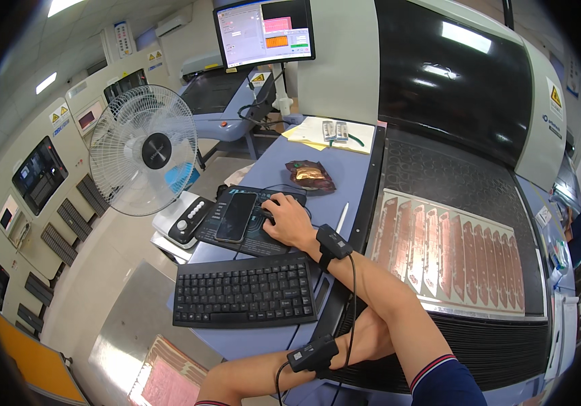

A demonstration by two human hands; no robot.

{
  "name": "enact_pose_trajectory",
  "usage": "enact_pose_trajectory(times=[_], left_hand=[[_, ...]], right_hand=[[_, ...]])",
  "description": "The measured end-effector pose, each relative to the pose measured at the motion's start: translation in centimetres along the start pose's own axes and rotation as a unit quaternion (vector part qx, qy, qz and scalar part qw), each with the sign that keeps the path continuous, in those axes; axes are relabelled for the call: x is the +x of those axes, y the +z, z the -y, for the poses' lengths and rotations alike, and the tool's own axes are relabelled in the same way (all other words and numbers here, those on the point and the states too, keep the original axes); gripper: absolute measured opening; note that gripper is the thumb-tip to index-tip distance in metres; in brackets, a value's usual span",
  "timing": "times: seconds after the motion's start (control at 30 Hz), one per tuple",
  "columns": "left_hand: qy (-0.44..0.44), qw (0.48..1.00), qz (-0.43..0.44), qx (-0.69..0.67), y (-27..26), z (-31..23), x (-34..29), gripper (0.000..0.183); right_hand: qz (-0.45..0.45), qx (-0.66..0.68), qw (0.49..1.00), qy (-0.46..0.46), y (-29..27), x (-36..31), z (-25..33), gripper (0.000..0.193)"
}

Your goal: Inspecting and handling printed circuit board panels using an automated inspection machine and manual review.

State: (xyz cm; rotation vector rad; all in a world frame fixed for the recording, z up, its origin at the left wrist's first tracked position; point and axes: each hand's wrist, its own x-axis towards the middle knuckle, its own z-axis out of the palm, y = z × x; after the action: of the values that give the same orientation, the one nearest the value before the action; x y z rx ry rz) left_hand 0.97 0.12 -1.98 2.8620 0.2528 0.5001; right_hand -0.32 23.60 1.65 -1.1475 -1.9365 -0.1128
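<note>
My right hand point(288, 221) is curled over a dark mouse point(267, 215), mostly hidden under the palm and fingers, on a black mouse pad point(263, 242). Just left of it a black smartphone point(237, 216) lies face up, its screen dark. A black keyboard point(243, 289) sits nearer to me. My left forearm crosses beneath the right one, and my left hand point(369, 336) is tucked at the right elbow, its fingers hidden. Both wrists wear black strapped devices with cables. Overhead, a monitor point(265, 32) shows program windows with pink and orange panels.
A copper-patterned panel point(449, 254) lies on the machine bed point(446, 172) at right. Beyond the mouse are a dark packet point(310, 176), a white pen point(343, 218) and papers point(317, 132) with small devices. A fan point(143, 150) stands left; another copper panel point(168, 373) is lower left.
</note>
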Motion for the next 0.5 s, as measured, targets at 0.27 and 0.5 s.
enact_pose_trajectory(times=[0.27,0.5], left_hand=[[0.027,0.987,-0.124,0.098,0.9,0.7,0.0,0.03],[0.025,0.984,-0.125,0.124,1.0,0.6,0.0,0.031]], right_hand=[[0.034,0.024,0.999,0.007,0.0,0.0,0.3,0.034],[0.047,0.035,0.998,0.006,0.1,-0.1,0.3,0.034]])
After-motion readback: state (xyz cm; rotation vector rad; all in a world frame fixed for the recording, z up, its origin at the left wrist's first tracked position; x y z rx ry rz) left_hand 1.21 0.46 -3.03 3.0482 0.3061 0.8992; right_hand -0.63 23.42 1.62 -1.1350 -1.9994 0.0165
